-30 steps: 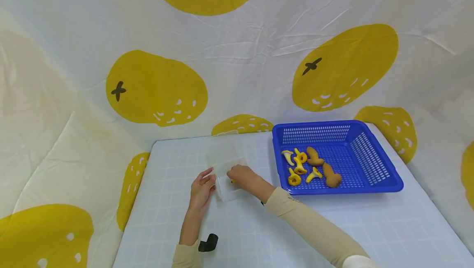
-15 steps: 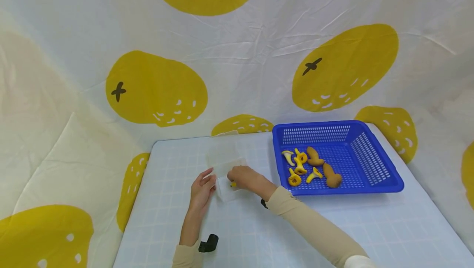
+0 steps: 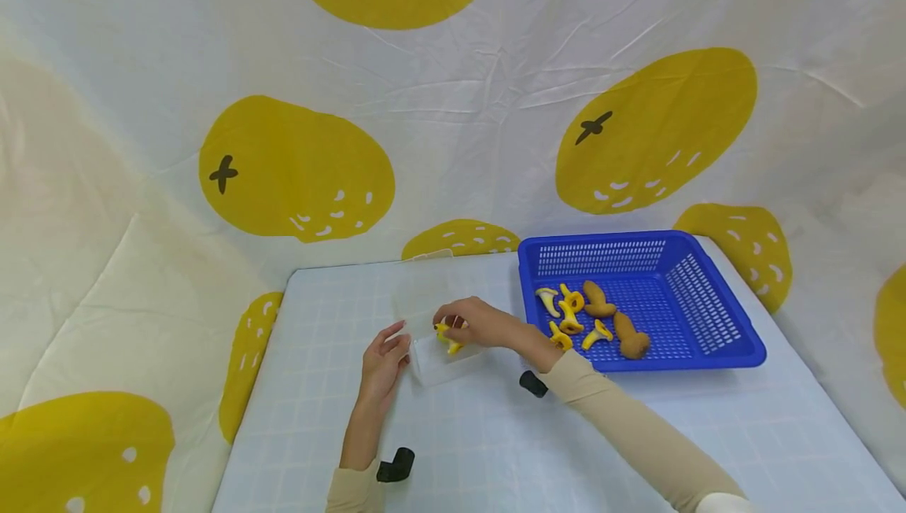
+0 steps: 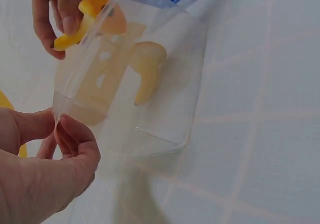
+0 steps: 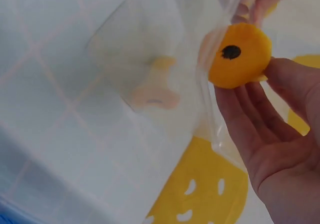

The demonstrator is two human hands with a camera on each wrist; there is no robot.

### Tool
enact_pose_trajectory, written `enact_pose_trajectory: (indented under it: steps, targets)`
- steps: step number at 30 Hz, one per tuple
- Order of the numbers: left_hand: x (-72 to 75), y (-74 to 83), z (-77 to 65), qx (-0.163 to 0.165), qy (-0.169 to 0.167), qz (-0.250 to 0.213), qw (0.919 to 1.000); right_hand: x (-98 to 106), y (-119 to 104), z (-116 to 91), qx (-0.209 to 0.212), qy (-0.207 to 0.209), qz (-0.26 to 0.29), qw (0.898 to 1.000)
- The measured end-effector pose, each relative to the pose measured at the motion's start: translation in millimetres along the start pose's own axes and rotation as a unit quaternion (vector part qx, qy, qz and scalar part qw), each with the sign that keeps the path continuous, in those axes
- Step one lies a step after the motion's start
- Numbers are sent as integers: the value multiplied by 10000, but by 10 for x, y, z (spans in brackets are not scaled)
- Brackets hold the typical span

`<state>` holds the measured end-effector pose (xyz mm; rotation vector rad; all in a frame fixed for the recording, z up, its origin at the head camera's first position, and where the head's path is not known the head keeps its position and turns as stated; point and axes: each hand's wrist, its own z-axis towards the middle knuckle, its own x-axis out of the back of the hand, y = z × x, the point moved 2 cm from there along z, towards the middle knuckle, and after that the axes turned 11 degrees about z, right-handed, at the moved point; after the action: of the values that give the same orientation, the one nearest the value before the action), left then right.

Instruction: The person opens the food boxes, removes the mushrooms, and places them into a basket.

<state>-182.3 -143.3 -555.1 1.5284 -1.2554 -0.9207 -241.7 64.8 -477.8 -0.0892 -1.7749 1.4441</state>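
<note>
A clear plastic box (image 3: 433,371) lies on the table, its clear lid (image 3: 425,281) folded back. My left hand (image 3: 382,371) pinches the near-left rim of the box between thumb and fingers, as the left wrist view shows. Over the box, my right hand (image 3: 488,324) holds a yellow chanterelle mushroom (image 5: 250,59) between thumb and fingers; its cap has a dark spot in the middle. Another chanterelle (image 4: 147,69) is inside the box, seen through the clear wall.
To the right stands a blue basket (image 3: 679,363) with several yellow chanterelles (image 3: 569,316) and two brown mushrooms (image 3: 630,336) at its left side. A patterned cloth wall (image 3: 453,143) rises behind the table (image 3: 340,316).
My right hand has lifted and turned slightly over the box. The chanterelle in its fingers was mostly hidden before and now shows more. My left hand has stayed at the rim.
</note>
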Motion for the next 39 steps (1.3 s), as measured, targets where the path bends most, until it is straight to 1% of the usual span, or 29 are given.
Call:
enact_pose_trajectory:
  steps: [5, 8, 12, 15, 18, 26, 30, 34, 39]
  targets:
    - [-3, 8, -6, 45, 13, -16, 10000, 170, 27, -127, 233, 156, 493, 9984]
    - [-4, 20, -15, 51, -27, -8, 10000, 288, 58, -223, 227, 311, 754, 9964]
    - [-1, 28, -13, 32, -44, -8, 10000, 453, 126, -339, -84, 506, 1202, 9914]
    - [2, 23, -8, 15, -34, 0, 10000, 578, 203, -417, -363, 658, 1595, 9843]
    - [4, 13, -4, 21, -36, -19, 10000, 702, 274, -500, -585, 851, 1797, 9783]
    - [7, 10, 8, 56, -68, -81, 9999, 986, 339, -761, -1204, 1375, 1865, 9653]
    - [11, 2, 18, 39, -62, -98, 9999, 1094, 423, -871, -1459, 1584, 1939, 9571]
    - [13, -10, 24, 44, -96, -70, 9999, 1193, 530, -969, -1522, 1726, 2005, 9523]
    - [8, -16, 25, 28, -104, -70, 9999, 1291, 661, -1073, -1517, 1875, 1934, 9510]
